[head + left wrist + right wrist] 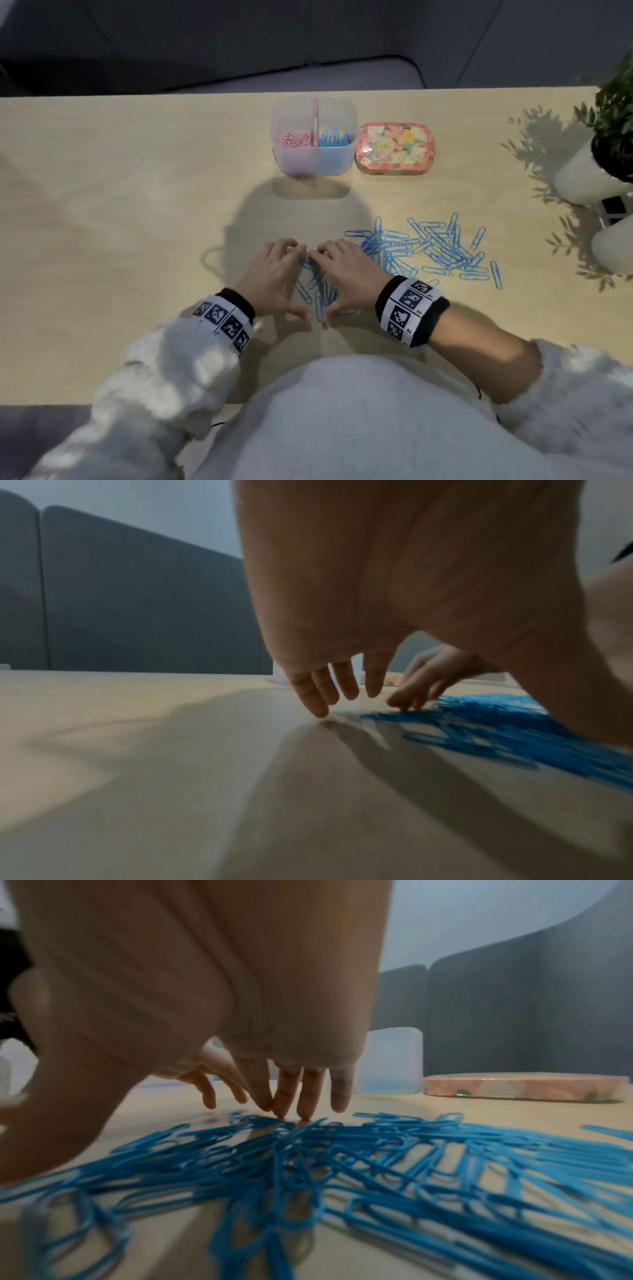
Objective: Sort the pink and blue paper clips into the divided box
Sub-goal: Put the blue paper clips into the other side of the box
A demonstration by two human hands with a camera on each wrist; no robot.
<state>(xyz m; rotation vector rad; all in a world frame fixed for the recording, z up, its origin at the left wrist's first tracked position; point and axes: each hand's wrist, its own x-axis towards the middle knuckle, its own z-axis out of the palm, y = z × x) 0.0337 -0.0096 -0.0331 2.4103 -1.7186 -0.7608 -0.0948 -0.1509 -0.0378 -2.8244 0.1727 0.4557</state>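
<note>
While arched over a small heap of blue paper clips [320, 291] at the near middle of the pale wooden worktop [120, 222], left hand [274, 274] and right hand [346, 274] set facing each other, thumbs nearly meeting at the near side, fingertips nearly meeting at the far side. Both hands loosely spread, fingers [315, 696] only slightly bent and pointing down, tips touching the worktop or the clips; nothing pinched or lifted in either, as far as can be seen. From the right wrist, fingertips [304, 1096] planted at the far edge of the blue tangle.

Just right of the right hand, a wider scatter of loose blue paper clips [435, 250], overlapping and flat on the worktop.

Farther off, at centre, a translucent square plastic box [313, 161] split by an upright pink divider [315, 116]: pink paper clips [294, 139] in the left compartment, blue paper clips in the right compartment [334, 138]. Touching or just beside its right wall, a low rounded floral tin [394, 144], lid on.

At the far right edge, a white pot with a green leafy plant [582, 178]. Around each wrist, a black band with black-and-white square markers [409, 308].
</note>
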